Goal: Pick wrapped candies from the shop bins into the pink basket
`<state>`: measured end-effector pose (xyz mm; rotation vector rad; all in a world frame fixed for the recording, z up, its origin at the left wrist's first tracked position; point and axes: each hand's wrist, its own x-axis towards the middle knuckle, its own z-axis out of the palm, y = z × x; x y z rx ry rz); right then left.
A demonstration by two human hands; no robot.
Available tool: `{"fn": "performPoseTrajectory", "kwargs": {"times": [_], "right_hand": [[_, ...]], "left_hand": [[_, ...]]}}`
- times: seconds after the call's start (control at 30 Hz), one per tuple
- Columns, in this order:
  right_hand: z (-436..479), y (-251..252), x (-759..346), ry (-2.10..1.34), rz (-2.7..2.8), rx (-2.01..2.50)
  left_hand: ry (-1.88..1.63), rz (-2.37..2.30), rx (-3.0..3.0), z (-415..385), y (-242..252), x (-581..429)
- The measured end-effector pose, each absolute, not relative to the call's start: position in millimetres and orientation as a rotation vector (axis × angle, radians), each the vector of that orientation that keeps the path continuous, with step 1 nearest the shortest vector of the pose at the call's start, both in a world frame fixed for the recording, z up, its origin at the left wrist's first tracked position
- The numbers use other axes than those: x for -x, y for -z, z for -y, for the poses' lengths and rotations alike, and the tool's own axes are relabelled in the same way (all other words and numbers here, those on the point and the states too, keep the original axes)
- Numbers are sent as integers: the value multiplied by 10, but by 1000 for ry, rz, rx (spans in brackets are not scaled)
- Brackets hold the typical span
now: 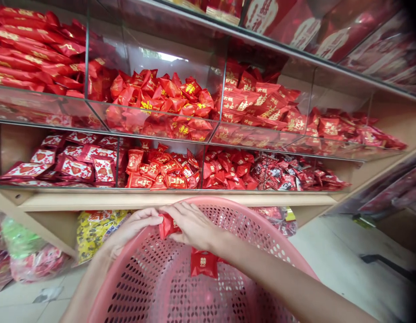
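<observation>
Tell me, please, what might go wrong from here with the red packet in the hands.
The red packet, between the left hand and the right hand, could slip into the basket. The heaped packets on the shelf rise above their clear front pane, so a bump might spill some.

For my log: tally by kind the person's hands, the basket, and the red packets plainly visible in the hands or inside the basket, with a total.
Hands: 2 (left hand, right hand)
Pink basket: 1
Held red packet: 1
Red packet inside the basket: 1
Total: 5
Not counted: a red edge beside that packet, possibly another.
</observation>
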<state>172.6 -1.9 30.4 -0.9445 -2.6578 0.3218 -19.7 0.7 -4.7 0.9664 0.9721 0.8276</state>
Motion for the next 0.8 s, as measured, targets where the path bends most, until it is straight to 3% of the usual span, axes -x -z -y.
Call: {"fn": "performPoseTrajectory", "kwargs": {"times": [0.33,0.6,0.8], "right_hand": [[226,-429,-2279,-561,2549,1128],[790,-291,-2866,-1197,2624,1607],[824,-187,-2816,-1064,2878,1739]], "left_hand": [[-855,-1061,-892,-28,101,221],[-845,-1092,-900,-15,68,192],[-884,-1109,-794,15,4,133]]}}
